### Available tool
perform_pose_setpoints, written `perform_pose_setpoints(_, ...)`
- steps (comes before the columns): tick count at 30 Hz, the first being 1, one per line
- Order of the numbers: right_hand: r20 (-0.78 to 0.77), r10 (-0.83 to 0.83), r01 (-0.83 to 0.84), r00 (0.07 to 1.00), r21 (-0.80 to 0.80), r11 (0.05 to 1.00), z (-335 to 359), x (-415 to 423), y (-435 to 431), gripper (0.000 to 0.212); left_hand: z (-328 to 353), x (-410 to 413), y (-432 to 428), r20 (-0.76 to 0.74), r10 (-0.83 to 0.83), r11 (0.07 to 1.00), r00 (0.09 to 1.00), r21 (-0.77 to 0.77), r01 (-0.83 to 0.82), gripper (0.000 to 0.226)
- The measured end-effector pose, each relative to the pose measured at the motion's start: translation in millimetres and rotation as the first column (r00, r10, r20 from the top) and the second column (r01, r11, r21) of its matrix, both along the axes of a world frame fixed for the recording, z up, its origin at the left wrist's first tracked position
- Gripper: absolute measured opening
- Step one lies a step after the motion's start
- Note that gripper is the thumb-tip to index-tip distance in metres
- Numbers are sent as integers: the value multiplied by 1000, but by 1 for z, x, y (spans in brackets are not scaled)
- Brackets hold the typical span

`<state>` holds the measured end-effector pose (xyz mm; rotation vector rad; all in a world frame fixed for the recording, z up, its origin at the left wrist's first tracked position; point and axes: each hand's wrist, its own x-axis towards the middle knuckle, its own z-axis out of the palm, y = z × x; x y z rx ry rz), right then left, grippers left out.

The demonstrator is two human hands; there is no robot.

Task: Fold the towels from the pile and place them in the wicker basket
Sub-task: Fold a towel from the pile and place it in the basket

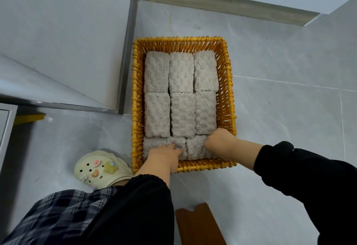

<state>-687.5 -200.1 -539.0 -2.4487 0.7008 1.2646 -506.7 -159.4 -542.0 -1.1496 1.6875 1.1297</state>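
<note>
Both hands reach into the basket (pixel 226 98) on the floor (pixel 280 109).
The left hand (pixel 164 157) presses the near-left towel (pixel 154 145), fingers together; the right hand (pixel 220 140) has its fingers hidden beside the near-right towel (pixel 196 147), so their state cannot be told.

Cream clog (pixel 100 167) with charms lower left on grey tiled floor (pixel 280 109); plaid trousers (pixel 58 215) below it; brown wooden piece (pixel 197 225), perhaps a stool, bottom centre; grey cabinet (pixel 67 32) upper left.

basket (pixel 225 98) golden-yellow | towels (pixel 182 113) grey, waffle-textured | sleeves (pixel 301 171) black
</note>
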Motion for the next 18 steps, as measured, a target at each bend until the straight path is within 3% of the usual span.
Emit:
perform_pose_setpoints(4, -83, -49, 59, 995, 119, 991, -8, 1, 2, 25, 2, 1, 0, -2, 16, 1000, 1000, 2, -16, 70)
perform_pose_setpoints(8, 95, 57, -57, 994, 1, 998, -11, -9, 4, 22, 1, 2, 0, 4, 24, 1000, 1000, 3, -24, 70)
perform_pose_setpoints(11, 55, 35, -35, 998, 6, 999, -7, -7, 10, 21, 2, 1, -1, 5, 28, 1000, 1000, 5, -28, 70)
perform_pose_setpoints(15, -140, -103, 121, 985, 121, 985, 2, 5, 2, 18, -2, 1, -3, -16, 76, 997, 997, 11, -76, 67)
perform_pose_setpoints(17, -49, -275, 278, 960, 57, 959, 5, 10, -13, 15, 2, 2, -8, -71, 152, 986, 986, -58, -156, 55)
perform_pose_setpoints(18, 81, -389, 392, 918, -26, 920, 4, 12, -20, 15, 6, 2, -12, -103, 194, 972, 976, -118, -205, 48)
